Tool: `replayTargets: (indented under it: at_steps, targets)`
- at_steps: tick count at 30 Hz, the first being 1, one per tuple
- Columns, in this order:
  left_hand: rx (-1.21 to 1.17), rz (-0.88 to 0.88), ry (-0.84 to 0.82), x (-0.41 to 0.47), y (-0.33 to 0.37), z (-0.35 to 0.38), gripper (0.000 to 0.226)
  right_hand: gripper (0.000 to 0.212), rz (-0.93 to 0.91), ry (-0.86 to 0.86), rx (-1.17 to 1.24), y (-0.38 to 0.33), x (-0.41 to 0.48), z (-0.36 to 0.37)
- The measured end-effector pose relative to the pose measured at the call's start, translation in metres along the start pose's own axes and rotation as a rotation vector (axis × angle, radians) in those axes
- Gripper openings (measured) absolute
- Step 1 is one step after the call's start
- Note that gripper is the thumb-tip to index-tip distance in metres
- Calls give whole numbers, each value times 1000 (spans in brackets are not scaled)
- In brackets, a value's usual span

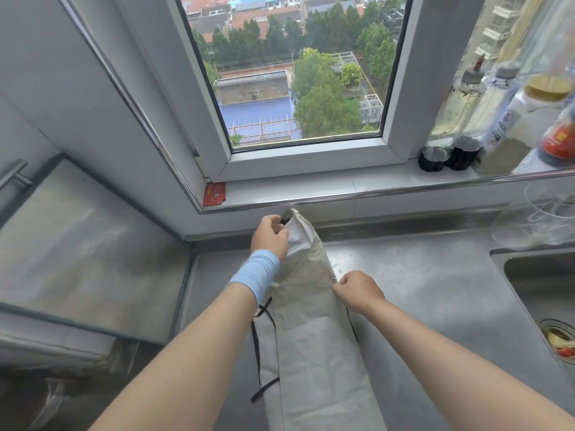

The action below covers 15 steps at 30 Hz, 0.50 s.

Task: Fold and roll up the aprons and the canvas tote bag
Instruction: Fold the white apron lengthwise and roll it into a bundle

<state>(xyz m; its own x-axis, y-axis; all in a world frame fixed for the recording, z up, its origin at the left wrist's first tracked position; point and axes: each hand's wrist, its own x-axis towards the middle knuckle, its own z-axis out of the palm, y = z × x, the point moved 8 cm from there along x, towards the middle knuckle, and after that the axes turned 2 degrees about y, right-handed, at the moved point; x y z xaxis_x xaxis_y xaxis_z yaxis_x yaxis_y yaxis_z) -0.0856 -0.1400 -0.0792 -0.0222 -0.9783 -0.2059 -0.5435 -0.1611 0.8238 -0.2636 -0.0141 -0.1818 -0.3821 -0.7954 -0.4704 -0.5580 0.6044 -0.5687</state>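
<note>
Both arms reach fwd over a steel counter [435, 275]. Left hand [269, 236], blue wristband [255, 275] on the wrist, grips the far end of a beige apron [314, 321] folded into a long strip w/ black ties [258, 353]. Right hand [357, 290] pinches its right edge mid-strip. Bottles [485, 119] line the window sill [311, 181]; sink [541, 284] at right; red card [214, 194] in the sill corner.

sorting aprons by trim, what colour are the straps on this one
Black straps against the off-white apron, clearest in the head view.
</note>
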Motion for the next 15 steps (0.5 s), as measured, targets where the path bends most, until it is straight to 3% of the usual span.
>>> replayTargets:
  at_steps: [1,3,6,8,9,11,12,15]
  targets:
    - [76,93,18,-7,-1,2,26,6,3,45,-36,1,0,1]
    - [216,243,-44,-28,-16,18,23,38,-103,213,-164,-3,-2,1]
    - [557,471,-214,-58,-55,48,23,59,-532,371,-418,-25,-22,22]
    - [808,495,-370,-73,-97,65,35,56,-725,252,-532,-27,-30,54]
    - [924,470,-447,-79,-118,70,47,56,-737,133,-605,-21,-29,71]
    - [1089,412,-540,-88,-153,70,68,79,-668,-101,-744,-3,-25,94]
    - [1125,378,-545,-89,-165,67,72,89,-615,-189,-792,4,-23,101]
    - [1087,366,-436,-95,-175,54,68,92,-571,-178,-848,6,-20,102]
